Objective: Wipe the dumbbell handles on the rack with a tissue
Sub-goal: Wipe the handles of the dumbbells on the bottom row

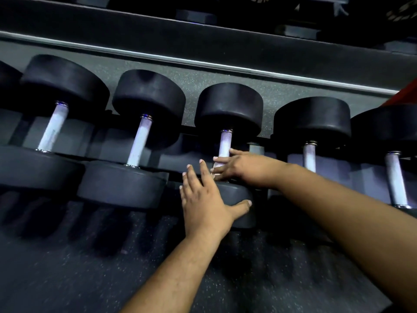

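Observation:
Several black round-headed dumbbells lie side by side on a low rack [180, 129], each with a pale metal handle. The middle dumbbell's handle [225, 142] has my right hand [234, 166] wrapped around its near end, with a bit of whitish tissue [217, 166] showing under the fingers. My left hand [203, 197] rests flat with straight fingers on that dumbbell's near head [237, 193], thumb along its front edge. Other handles [138, 141] [53, 127] [309, 157] [396, 177] are untouched.
A long dark rack rail [203, 62] runs across above the dumbbells, with more dark weights in shadow beyond. Speckled rubber floor [67, 279] lies below the rack. Something red [406, 96] shows at the right edge.

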Demonstrator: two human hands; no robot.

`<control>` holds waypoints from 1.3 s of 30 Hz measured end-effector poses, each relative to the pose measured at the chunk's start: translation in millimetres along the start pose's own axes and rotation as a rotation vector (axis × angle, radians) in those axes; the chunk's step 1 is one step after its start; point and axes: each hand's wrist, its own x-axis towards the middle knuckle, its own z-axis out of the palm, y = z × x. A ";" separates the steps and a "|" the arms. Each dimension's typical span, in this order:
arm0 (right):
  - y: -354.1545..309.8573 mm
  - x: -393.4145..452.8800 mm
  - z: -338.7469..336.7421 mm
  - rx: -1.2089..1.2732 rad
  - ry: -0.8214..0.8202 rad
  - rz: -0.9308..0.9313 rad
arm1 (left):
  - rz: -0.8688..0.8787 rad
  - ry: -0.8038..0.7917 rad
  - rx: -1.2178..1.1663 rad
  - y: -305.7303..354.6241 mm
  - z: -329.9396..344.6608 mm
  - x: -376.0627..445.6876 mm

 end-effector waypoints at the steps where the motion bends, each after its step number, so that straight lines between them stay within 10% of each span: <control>1: 0.4 -6.4 -0.1 0.003 -0.010 -0.008 | 0.003 -0.004 0.008 0.0 -0.5 1.0; 14: 50.6 -165.2 49.8 0.282 0.536 0.484 | 0.304 -0.094 -0.138 109.5 66.4 -41.4; 21: 89.1 -207.9 84.1 -0.212 0.188 0.075 | 0.229 -0.132 -0.109 143.2 126.7 -44.0; 39: 86.6 -195.3 73.6 -0.077 0.110 0.340 | 0.238 -0.098 -0.148 141.2 131.2 -44.7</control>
